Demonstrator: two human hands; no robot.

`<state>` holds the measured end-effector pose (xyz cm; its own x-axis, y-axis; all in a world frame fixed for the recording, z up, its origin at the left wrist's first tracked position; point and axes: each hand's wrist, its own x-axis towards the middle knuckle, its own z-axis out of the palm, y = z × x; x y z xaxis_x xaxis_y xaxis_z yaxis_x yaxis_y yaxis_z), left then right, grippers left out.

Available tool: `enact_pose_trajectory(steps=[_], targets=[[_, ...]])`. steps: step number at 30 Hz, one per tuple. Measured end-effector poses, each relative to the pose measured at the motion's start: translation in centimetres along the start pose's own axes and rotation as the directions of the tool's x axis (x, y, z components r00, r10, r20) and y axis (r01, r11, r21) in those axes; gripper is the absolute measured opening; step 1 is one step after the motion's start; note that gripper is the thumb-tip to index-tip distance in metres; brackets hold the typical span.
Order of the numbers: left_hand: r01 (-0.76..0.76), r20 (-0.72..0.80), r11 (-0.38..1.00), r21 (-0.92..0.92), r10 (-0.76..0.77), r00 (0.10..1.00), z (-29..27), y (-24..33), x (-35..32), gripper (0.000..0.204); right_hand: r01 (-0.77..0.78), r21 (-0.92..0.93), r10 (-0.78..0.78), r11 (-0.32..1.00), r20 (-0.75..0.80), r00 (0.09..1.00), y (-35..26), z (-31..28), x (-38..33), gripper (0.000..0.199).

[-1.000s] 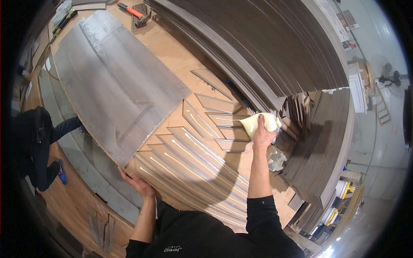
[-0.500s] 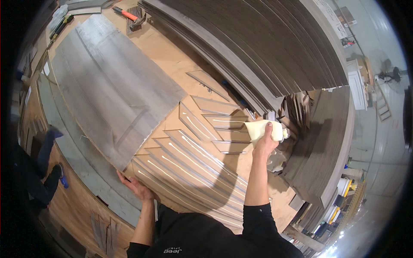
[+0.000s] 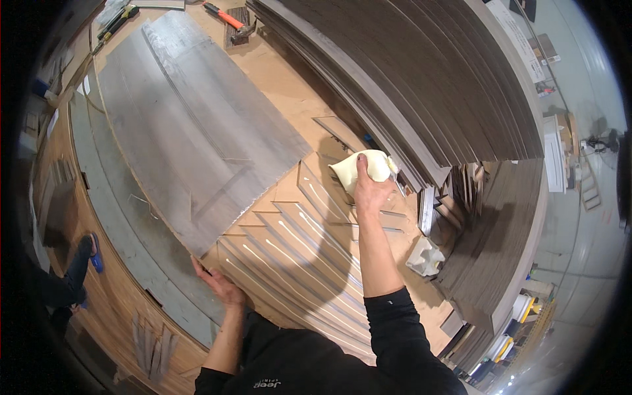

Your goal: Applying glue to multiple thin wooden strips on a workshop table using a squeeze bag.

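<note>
My right hand point(image 3: 372, 191) is closed round a soft cream-coloured glue bottle point(image 3: 367, 172), held tipped with its narrow end pointing left. Beneath it lie angled wooden strips point(image 3: 322, 195), partly hidden by the bottle and my arm. Nearer me, a row of long pointed strips point(image 3: 289, 253) lies side by side, many carrying a pale line of glue. My left hand point(image 3: 222, 288) rests at the table's left edge, fingers stretched out, close to the near corner of a large grey panel point(image 3: 197, 131).
Tall stacks of dark planks point(image 3: 395, 66) line the far right, with offcuts point(image 3: 461, 197) beside them. A whitish moulded holder point(image 3: 424, 255) stands right of my forearm. A hammer point(image 3: 227, 18) lies at the back. Another person's leg point(image 3: 69, 273) shows on the left.
My right hand has moved left and away from me with the glue bottle, uncovering the whitish holder. The whole view has shifted slightly. My left hand stays at the edge.
</note>
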<state>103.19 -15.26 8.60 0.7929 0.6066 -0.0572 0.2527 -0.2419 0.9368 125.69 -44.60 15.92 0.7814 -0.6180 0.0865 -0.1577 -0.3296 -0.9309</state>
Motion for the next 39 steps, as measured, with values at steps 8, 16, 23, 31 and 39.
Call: enact_pose_trajectory(steps=[8, 16, 23, 31, 39], targets=[[0.006, -0.004, 0.995, -0.095, -0.007, 1.0, 0.3, 0.4, 0.0, 0.073, -0.012, -0.011, 0.01, 1.0, -0.168, 0.986, 2.6, -3.2, 0.3, 0.035], [0.04, 0.015, 0.994, -0.099, -0.038, 0.999, 0.4, 0.7, 0.1, 0.085, -0.035, -0.129, -0.005, 0.991, -0.296, 0.955, 3.7, -6.9, 1.2, 0.042], [0.049, 0.023, 0.997, -0.067, -0.047, 0.999, 0.3, 0.4, 0.1, 0.083, 0.008, -0.205, -0.076, 0.979, -0.323, 0.943, 4.9, -8.3, 1.1, 0.042], [0.054, 0.022, 0.993, -0.107, -0.052, 0.998, 0.5, 0.8, 0.2, 0.082, -0.057, 0.267, 0.13, 0.962, -0.261, 0.957, 0.7, -5.5, 1.2, 0.036], [0.121, -0.002, 0.993, -0.005, -0.121, 0.993, -0.3, 0.6, -0.2, 0.078, 0.223, 0.014, -0.22, 0.975, -0.107, 0.97, -2.6, 4.8, 3.9, 0.031]])
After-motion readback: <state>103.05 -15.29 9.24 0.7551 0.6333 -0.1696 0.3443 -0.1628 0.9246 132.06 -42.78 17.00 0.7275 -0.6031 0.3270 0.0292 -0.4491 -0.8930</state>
